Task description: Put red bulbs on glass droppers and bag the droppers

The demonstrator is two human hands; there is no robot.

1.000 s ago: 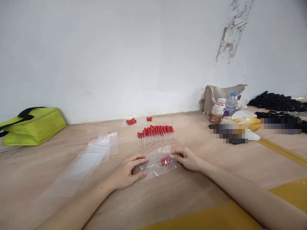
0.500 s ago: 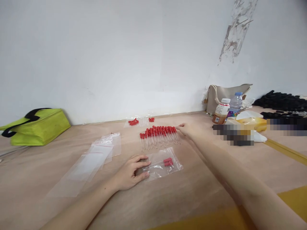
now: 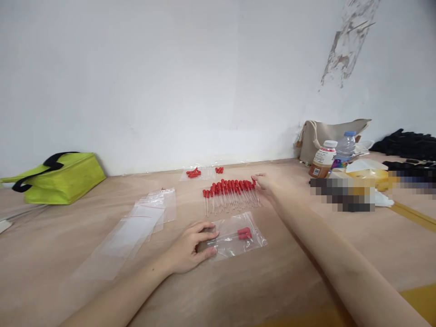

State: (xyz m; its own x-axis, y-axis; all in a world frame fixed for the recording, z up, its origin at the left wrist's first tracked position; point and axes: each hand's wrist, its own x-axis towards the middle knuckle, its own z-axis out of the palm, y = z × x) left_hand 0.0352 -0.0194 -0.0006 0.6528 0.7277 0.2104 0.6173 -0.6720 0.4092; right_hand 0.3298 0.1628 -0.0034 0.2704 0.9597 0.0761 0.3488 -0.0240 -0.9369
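My left hand [image 3: 194,246] rests on the table with its fingers apart, the fingertips touching the left end of a clear zip bag [image 3: 226,250]. Inside that bag lie droppers with red rubber bulbs [image 3: 244,233]. Beyond it is a row of several glass droppers [image 3: 229,190], red bulbs pointing away from me and thin tips toward me. At the row's right end my right hand [image 3: 265,180] pinches the red bulb of a dropper [image 3: 253,180], which looks slightly raised. Part of that dropper is hard to make out.
Flat clear zip bags [image 3: 136,222] overlap to the left. Near the wall are bags with small red pieces [image 3: 194,172]. A lime-green bag [image 3: 64,177] stands at far left. Bottles [image 3: 323,159], a beige bag [image 3: 308,141] and black items [image 3: 405,144] stand at right.
The view has shifted slightly, moving everything a little to the right. My right fingers have closed around the end dropper's bulb, which has lifted a bit. My left hand stays on the bag.
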